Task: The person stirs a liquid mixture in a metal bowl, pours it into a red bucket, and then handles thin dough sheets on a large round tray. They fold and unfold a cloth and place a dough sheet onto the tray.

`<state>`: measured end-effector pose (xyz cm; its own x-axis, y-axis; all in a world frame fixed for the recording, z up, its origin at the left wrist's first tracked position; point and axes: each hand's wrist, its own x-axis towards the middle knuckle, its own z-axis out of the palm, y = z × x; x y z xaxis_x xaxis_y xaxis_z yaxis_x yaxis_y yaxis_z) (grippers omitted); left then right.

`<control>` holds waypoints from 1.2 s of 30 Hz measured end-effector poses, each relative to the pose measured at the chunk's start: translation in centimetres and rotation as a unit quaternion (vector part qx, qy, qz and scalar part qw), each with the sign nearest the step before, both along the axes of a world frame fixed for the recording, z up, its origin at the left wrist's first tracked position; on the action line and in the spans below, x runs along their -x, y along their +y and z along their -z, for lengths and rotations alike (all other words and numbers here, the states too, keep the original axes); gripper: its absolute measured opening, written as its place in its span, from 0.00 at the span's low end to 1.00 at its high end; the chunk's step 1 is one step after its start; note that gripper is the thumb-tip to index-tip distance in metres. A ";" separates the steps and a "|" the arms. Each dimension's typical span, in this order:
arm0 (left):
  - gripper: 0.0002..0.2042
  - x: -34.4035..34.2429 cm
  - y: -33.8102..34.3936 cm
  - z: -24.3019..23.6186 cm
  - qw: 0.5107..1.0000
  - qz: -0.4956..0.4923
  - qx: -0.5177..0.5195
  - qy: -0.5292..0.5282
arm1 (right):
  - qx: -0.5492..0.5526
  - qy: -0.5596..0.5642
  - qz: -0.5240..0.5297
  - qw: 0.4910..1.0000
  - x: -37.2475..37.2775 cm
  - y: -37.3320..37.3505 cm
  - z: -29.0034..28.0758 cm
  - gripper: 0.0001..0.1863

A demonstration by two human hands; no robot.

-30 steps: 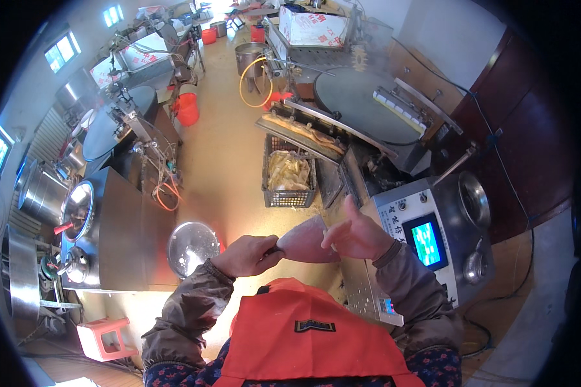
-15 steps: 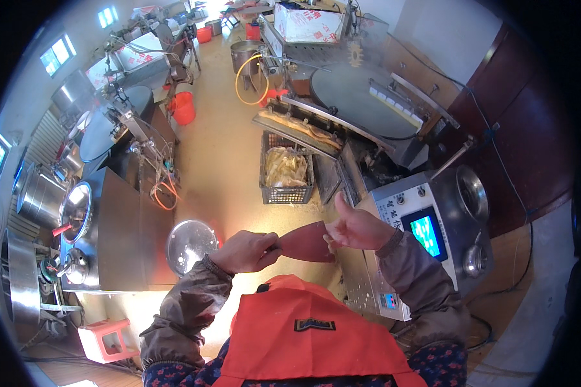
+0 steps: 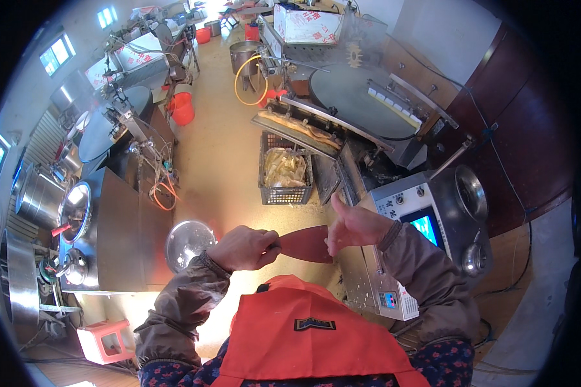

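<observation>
My left hand (image 3: 244,248) is closed on the narrow end of a flat, dark red blade-like tool (image 3: 305,244). My right hand (image 3: 356,226) is at the tool's wide edge, thumb stretched up and apart from the fingers, which are bent at or against that edge. Both hands are held in front of my red apron (image 3: 313,348), above the floor (image 3: 221,174). To the right of them stands a machine with a lit control screen (image 3: 421,224).
A black crate (image 3: 285,193) of crumpled yellowish pieces lies ahead, beside a round griddle machine (image 3: 368,109). Steel cabinets (image 3: 113,235) line the left, with a basin (image 3: 188,248), pink stool (image 3: 103,342) and red buckets (image 3: 183,109). Pots, hoses and more machines are farther back.
My hands and the tool have shifted slightly left and upward in view. The tool's pale sheen has gone, showing it darker red. My right thumb has tilted a little.
</observation>
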<state>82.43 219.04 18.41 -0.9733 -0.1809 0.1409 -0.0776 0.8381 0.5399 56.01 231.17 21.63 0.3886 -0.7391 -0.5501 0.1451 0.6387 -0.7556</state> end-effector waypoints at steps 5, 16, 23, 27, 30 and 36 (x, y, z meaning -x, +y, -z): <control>0.10 0.2 0.0 -0.8 0.997 -0.016 0.068 -0.022 | -0.015 0.015 -0.019 1.000 0.5 0.0 0.1 0.49; 0.09 0.0 0.0 -0.6 0.997 -0.006 0.077 -0.022 | -0.053 -0.025 0.102 0.993 3.1 -1.0 2.6 0.50; 0.10 0.3 0.7 2.7 0.988 -0.051 -0.141 0.030 | 0.156 -0.283 0.184 0.928 2.9 -0.9 2.9 0.42; 0.12 1.0 1.6 4.1 0.967 -0.026 -0.249 0.046 | 0.195 -0.337 0.191 0.901 0.8 -0.9 3.7 0.42; 0.12 1.6 1.9 4.3 0.962 -0.032 -0.265 0.050 | 0.204 -0.336 0.206 0.896 -0.4 -0.9 4.2 0.42; 0.12 2.4 2.2 4.4 0.966 -0.023 -0.251 0.062 | 0.171 -0.329 0.239 0.897 -1.6 -0.9 5.1 0.46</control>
